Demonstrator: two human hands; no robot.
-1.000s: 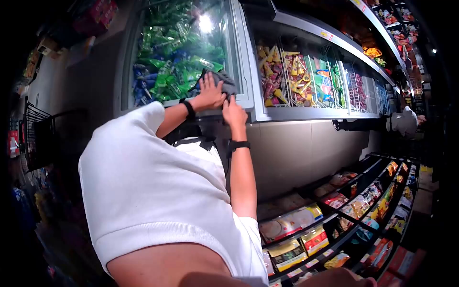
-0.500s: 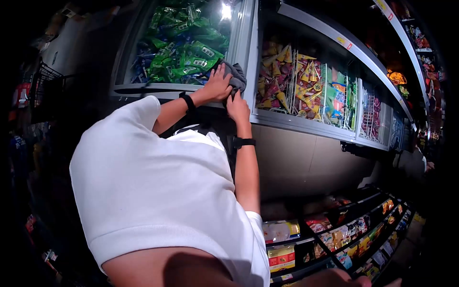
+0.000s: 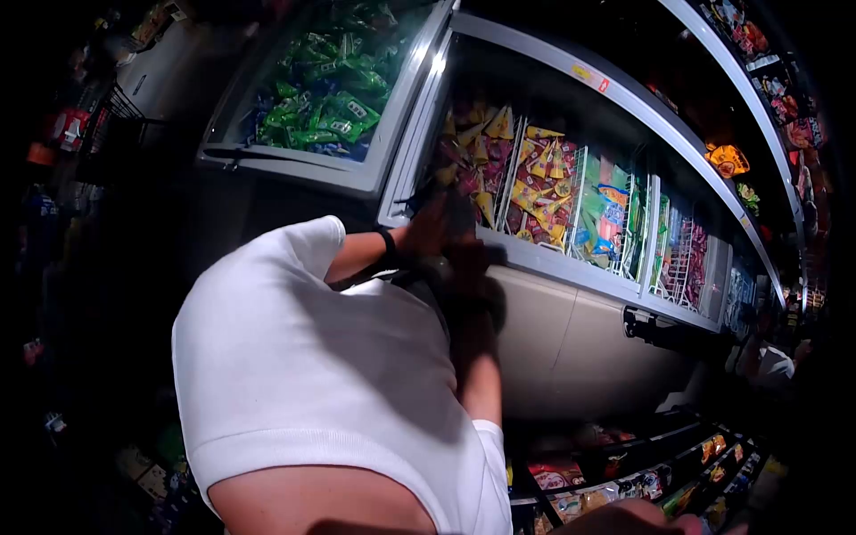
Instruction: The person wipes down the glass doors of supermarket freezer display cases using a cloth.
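In deep shadow, my left hand [image 3: 426,230] is at the near left corner of the freezer [image 3: 539,260] that holds yellow and red cone packs [image 3: 540,192]. My right hand [image 3: 468,260] is just beside it, at the freezer's near edge. Fingers of both hands are dark and blurred. The grey cloth seen earlier cannot be made out around them. Left of my hands stands another glass-topped freezer [image 3: 290,169] with green packs [image 3: 334,111] inside.
Shelves of packaged food [image 3: 624,486] run along the lower right. Farther along the freezer row is a person [image 3: 774,361], partly visible. A dark wire basket [image 3: 116,116] stands at the far left. More shelves [image 3: 785,98] rise at the upper right.
Both hands have moved off the corner of the green-pack freezer, right and down to the cone freezer's edge. They have fallen into shadow, and the view has shifted.
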